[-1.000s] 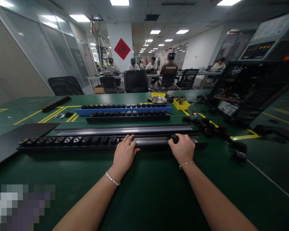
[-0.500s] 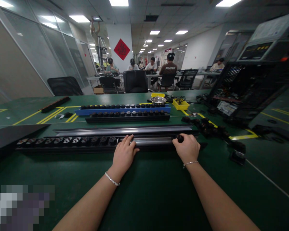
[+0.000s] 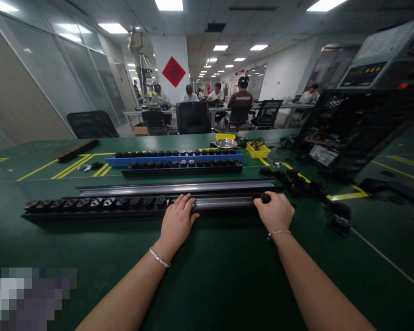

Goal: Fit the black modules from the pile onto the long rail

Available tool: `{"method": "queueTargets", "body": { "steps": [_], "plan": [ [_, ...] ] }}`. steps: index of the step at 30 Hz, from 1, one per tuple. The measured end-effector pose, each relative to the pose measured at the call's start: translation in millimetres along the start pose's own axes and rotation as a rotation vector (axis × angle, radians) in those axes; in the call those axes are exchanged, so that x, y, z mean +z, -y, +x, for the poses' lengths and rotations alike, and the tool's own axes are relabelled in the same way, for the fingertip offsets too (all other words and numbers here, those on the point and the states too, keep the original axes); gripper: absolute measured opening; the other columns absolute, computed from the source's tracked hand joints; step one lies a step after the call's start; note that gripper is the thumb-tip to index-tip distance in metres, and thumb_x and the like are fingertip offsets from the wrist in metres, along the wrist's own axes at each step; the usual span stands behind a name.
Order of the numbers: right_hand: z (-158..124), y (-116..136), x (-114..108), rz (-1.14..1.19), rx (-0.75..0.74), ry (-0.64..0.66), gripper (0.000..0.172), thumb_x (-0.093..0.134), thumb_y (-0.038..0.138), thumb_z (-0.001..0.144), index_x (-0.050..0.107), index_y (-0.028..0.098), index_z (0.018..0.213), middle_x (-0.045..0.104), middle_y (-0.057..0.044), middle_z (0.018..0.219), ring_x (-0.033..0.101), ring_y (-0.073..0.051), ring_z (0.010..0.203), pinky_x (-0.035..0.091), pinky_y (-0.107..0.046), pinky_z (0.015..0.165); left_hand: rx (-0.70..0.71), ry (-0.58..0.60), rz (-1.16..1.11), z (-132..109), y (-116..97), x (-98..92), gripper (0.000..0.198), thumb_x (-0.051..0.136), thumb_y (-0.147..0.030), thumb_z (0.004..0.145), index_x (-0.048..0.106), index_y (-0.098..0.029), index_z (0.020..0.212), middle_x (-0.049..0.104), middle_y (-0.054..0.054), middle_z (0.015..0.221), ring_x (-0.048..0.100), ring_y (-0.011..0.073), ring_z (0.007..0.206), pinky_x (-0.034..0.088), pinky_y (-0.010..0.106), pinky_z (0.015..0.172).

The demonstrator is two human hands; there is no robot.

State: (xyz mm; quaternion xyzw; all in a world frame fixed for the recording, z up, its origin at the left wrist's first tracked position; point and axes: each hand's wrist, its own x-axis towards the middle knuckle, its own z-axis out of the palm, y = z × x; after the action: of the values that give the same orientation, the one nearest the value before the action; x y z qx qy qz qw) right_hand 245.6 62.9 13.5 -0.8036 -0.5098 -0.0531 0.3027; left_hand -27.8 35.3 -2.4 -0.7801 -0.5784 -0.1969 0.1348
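Note:
A long black track [image 3: 224, 202] with a shiny metal channel lies across the green table in front of me. Several black socket modules [image 3: 96, 202] sit in a row along its left half. My left hand [image 3: 177, 216] rests over the track just right of the row, fingers across the top and thumb at the near edge; whatever lies under the palm is hidden. Near the track's right end, my right hand [image 3: 275, 211] pinches a small black socket module [image 3: 265, 197], its fingers partly covering it. Whether this module sits in the channel cannot be made out.
Behind lies a second track [image 3: 179, 187]. Farther back are a blue rail [image 3: 175, 160] and a black rail [image 3: 182, 171] with modules. Loose black parts [image 3: 303, 181], a yellow bin [image 3: 258, 151], a metal bowl [image 3: 226, 144] and an open computer case [image 3: 345, 124] stand around.
My right hand has moved a little to the right along the track with the small black module. The left hand stays nearly in place.

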Motion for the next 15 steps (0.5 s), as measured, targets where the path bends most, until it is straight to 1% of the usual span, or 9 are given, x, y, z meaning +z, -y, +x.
{"method": "queueTargets", "body": {
  "steps": [3, 7, 15],
  "plan": [
    [2.5, -3.8, -0.4, -0.008, 0.013, -0.014, 0.041, 0.047, 0.040, 0.069, 0.067, 0.018, 0.098, 0.059, -0.010, 0.094, 0.052, -0.025, 0.091, 0.035, -0.039, 0.082, 0.001, -0.002, 0.005, -0.4, 0.5, 1.2, 0.044, 0.048, -0.035, 0.086, 0.047, -0.019, 0.127, 0.049, 0.007, 0.136, 0.040, 0.0260, 0.128, 0.043, 0.041, 0.094],
    [4.0, -6.5, 0.2, -0.005, 0.004, -0.027, 0.041, 0.047, 0.039, 0.069, 0.067, 0.017, 0.097, 0.059, -0.010, 0.093, 0.052, -0.025, 0.090, 0.035, -0.039, 0.083, 0.001, 0.002, 0.015, -0.6, 1.2, 2.8, 0.044, 0.047, -0.036, 0.086, 0.048, -0.019, 0.127, 0.048, 0.008, 0.137, 0.040, 0.0262, 0.128, 0.043, 0.042, 0.094],
    [5.1, -8.5, 2.2, -0.004, -0.003, -0.043, 0.040, 0.048, 0.038, 0.068, 0.067, 0.017, 0.096, 0.059, -0.010, 0.091, 0.052, -0.024, 0.088, 0.036, -0.039, 0.082, 0.001, 0.004, 0.017, -0.4, 0.6, 0.9, 0.046, 0.046, -0.036, 0.086, 0.047, -0.018, 0.129, 0.048, 0.008, 0.137, 0.040, 0.0259, 0.127, 0.043, 0.041, 0.094]
  ]
}}
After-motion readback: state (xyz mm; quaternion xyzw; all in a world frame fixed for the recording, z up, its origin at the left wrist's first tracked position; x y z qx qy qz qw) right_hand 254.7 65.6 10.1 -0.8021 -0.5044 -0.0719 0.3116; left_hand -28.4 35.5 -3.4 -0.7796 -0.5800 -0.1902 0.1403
